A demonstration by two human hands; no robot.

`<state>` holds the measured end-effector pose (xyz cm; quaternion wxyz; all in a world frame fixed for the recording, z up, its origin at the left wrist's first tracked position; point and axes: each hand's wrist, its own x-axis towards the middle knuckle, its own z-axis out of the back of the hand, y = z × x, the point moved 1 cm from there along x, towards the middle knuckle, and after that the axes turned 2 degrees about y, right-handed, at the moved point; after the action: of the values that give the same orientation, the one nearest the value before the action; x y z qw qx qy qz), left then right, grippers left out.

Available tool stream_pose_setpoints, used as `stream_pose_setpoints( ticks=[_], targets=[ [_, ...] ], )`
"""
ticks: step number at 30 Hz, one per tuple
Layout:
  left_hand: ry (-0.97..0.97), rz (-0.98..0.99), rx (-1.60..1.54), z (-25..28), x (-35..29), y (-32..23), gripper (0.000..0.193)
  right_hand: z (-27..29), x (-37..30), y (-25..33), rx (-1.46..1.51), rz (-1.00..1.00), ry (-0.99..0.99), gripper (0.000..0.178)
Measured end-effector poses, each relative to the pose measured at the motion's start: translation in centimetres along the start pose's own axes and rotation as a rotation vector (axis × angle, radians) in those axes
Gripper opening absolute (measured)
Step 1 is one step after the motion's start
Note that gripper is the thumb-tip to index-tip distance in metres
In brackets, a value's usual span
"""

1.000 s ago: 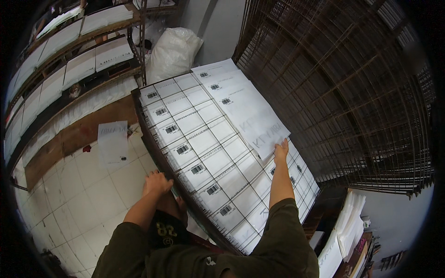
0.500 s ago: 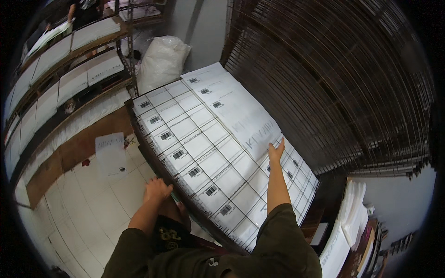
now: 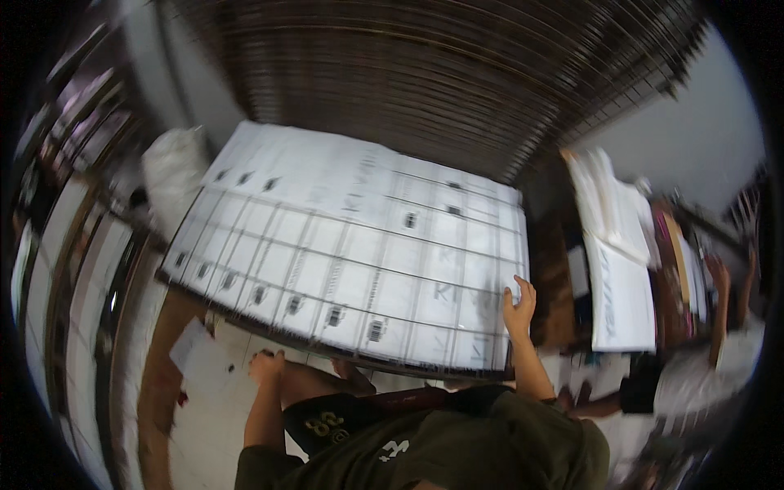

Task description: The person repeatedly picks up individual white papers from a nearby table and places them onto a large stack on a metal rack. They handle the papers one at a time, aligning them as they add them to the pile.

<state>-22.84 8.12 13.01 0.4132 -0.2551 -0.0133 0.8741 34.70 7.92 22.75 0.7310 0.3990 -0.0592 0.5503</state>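
A wide wire rack (image 3: pixel 380 260) stretches in front of me, with white paper sheets under its wire grid, several bearing small black printed blocks. Loose white sheets (image 3: pixel 314 159) lie over the wires at its far left. My right hand (image 3: pixel 520 309) is at the rack's right edge, thumb and fingers apart, nothing gripped. My left hand (image 3: pixel 267 367) is off the rack, beside my bent knee below the near edge; its bent fingers are smeared by motion, so their closure cannot be told.
Hinged-looking dark wire racks (image 3: pixel 392 73) rise behind. A paper stack (image 3: pixel 622 298) overhangs a wooden surface at right. Another person's arm (image 3: pixel 719 306) shows at far right. A white sack (image 3: pixel 175 175) and shelves (image 3: pixel 98 269) stand left; a sheet (image 3: pixel 200 355) lies on the floor.
My view has swung to the right. My right hand has moved from the loose sheets to the rack's right edge. My left hand has come off the rack's near edge.
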Motion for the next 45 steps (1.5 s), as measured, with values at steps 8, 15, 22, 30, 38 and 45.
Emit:
stream_pose_setpoints(
  ticks=[8,15,22,30,38,45],
  targets=[
    [-0.083,-0.122,0.074,-1.4,0.8,0.5,0.045,5.6,-4.7,-3.6,-0.019,-0.128,-0.065,0.032],
    [-0.094,-0.231,0.046,-1.3,0.3,0.6,0.044,6.3,-5.4,-3.2,-0.028,-0.009,-0.214,0.036],
    [-0.086,-0.185,0.030,-1.5,-0.3,1.4,0.046,16.5,5.1,-2.1,0.902,-0.292,-0.746,0.061],
    [-0.068,-0.276,0.001,-1.0,-0.9,0.8,0.047,21.1,13.7,-8.1,1.061,-0.462,-1.166,0.111],
    [-0.131,-0.282,-0.018,-1.6,0.1,2.8,0.051,16.4,14.1,-10.1,1.278,-0.600,-1.307,0.116],
    [-0.138,-0.124,0.027,-0.2,-2.4,0.5,0.047,14.3,13.5,-8.9,0.918,-0.558,-1.402,0.060]
  ],
)
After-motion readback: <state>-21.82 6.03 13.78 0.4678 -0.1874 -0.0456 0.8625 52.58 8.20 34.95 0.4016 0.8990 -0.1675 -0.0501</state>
